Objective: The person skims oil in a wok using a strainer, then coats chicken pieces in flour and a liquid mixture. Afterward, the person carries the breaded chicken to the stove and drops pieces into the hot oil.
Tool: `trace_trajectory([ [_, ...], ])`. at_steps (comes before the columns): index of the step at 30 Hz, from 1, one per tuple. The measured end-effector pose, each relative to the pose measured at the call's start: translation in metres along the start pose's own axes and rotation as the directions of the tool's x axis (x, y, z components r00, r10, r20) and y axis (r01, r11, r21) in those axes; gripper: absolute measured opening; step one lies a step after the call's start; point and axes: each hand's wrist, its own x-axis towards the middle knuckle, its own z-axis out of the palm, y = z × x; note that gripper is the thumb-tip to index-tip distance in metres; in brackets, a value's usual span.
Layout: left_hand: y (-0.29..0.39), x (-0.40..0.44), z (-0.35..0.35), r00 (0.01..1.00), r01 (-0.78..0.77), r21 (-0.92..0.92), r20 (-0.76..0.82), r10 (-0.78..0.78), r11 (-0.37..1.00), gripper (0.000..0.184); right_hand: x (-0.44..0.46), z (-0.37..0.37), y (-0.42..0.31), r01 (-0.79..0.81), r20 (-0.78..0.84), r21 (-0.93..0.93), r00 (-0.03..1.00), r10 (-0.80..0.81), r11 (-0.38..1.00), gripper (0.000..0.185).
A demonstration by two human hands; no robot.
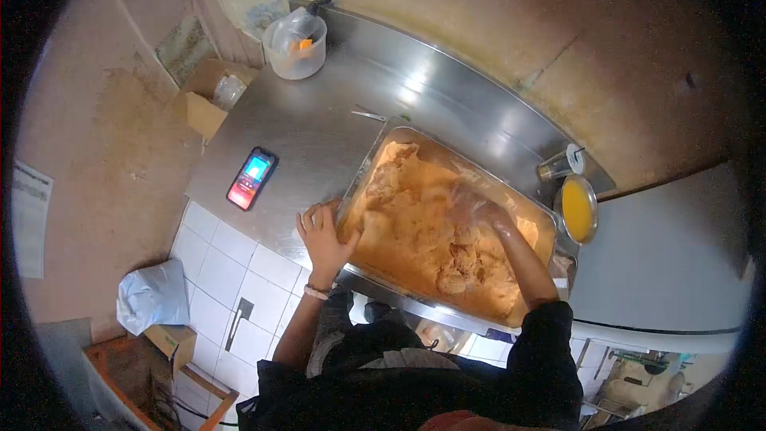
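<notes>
A large metal tray (447, 141) holds a crumbly orange-brown powdery mixture (415, 215), with darker, clumped patches near its middle and upper left. My left hand (322, 238) is at the tray's left edge. Its fingers are spread beside the rim, and the thumb reaches over toward the mixture. A pale bracelet circles that wrist. Inside the tray, toward the right, my right hand (479, 209) is down in the mixture. Its fingers are blurred and partly covered with powder, so their pose is unclear.
On the steel counter (319, 120) lie a lit phone (252, 179) and scissors (368, 115). A translucent tub (295, 48) stands at the back left. Right of the tray are a bowl of yellow liquid (578, 209) and a lidded container (562, 164). A grey-white surface (662, 255) borders the right.
</notes>
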Motion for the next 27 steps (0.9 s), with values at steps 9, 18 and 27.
trace_trajectory([
  [9,0.001,-0.002,-0.003,0.999,0.04,-0.046,-0.021,-0.041,0.998,0.047,0.123,0.044,-0.063,-0.002,-0.264,-0.223,0.963,-0.059,0.975,0.049],
  [18,-0.011,-0.007,0.009,0.999,0.0,-0.003,-0.033,0.0,1.0,0.054,0.055,0.027,-0.136,0.361,0.051,-0.325,0.93,-0.365,0.874,0.042],
  [27,-0.006,-0.004,0.002,0.999,-0.044,-0.016,-0.008,0.044,0.999,0.05,-0.146,-0.069,-0.075,0.054,0.211,0.052,0.975,-0.064,0.997,0.04],
])
